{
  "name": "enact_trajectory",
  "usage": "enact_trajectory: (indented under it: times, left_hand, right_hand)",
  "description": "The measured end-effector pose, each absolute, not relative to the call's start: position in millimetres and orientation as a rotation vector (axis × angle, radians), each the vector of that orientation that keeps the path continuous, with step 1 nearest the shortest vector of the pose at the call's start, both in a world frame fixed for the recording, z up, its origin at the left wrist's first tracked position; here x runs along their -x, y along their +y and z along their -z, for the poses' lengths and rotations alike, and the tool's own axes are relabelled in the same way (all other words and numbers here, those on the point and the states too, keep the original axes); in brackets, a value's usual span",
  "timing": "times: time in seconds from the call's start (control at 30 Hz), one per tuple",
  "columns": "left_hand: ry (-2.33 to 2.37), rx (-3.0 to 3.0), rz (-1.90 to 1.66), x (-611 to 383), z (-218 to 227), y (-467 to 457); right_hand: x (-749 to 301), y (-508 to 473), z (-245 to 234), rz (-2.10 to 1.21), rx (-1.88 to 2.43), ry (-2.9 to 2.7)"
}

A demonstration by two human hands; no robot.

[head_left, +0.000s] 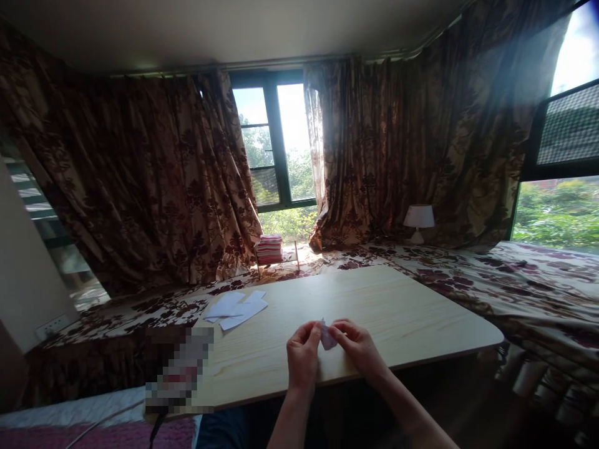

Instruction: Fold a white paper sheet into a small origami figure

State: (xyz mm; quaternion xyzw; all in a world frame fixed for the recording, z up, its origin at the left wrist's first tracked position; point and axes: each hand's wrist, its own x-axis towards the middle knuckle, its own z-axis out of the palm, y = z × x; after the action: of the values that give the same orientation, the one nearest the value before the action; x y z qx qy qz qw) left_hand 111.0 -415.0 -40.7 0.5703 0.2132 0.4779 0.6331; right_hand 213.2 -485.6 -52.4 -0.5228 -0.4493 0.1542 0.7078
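Note:
A small folded piece of white paper [328,338] is pinched between my two hands, just above the near part of the wooden table [402,312]. My left hand [303,350] grips its left side between thumb and fingers. On the other side, the thumb and fingertips of my right hand [358,345] close on its right edge. How the paper is folded is too small to make out. Several loose white paper sheets [238,308] lie overlapping on the table's far left part.
A blurred-out object [182,371] sits at the table's left edge, with a cable running from it. Behind the table, a patterned ledge carries a small rack with folded striped cloths [270,248] and a white lamp [418,218]. Floral curtains [178,181] flank the window.

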Motion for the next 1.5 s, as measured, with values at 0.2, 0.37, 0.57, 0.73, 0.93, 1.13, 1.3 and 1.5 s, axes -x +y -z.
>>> enact_trajectory:
  times: [0.2, 0.37, 0.57, 0.73, 0.93, 1.13, 1.3, 1.5]
  left_hand:
    - [0.466, -1.343, -1.093, -110.2, 43.8, -413.2]
    - [0.431, -1.377, -1.115, -106.8, 41.7, -416.1]
    - [0.429, -1.388, -1.117, -106.0, 37.7, -418.5]
    - [0.477, -1.337, -1.136, -106.1, 41.0, -415.7]
    - [0.492, -1.276, -1.111, -106.9, 43.2, -414.4]
    - [0.456, -1.286, -1.054, -105.0, 39.1, -418.1]
    - [0.467, -1.210, -1.089, -105.5, 41.9, -413.6]
    - [0.461, -1.136, -1.131, -109.4, 50.2, -406.9]
  right_hand:
    - [-215.5, -485.3, 54.6, -0.340, 1.176, -0.998]
    - [-214.5, -487.2, 51.3, -0.321, 1.195, -0.989]
    - [-211.7, -490.5, 45.9, -0.314, 1.217, -1.005]
    - [-210.8, -491.0, 44.4, -0.317, 1.220, -1.030]
    - [-210.9, -489.8, 46.9, -0.329, 1.208, -1.032]
    - [-213.5, -489.5, 48.1, -0.334, 1.207, -0.961]
    - [-214.9, -489.3, 47.8, -0.335, 1.231, -0.914]
    - [-212.3, -489.6, 47.4, -0.361, 1.240, -0.995]
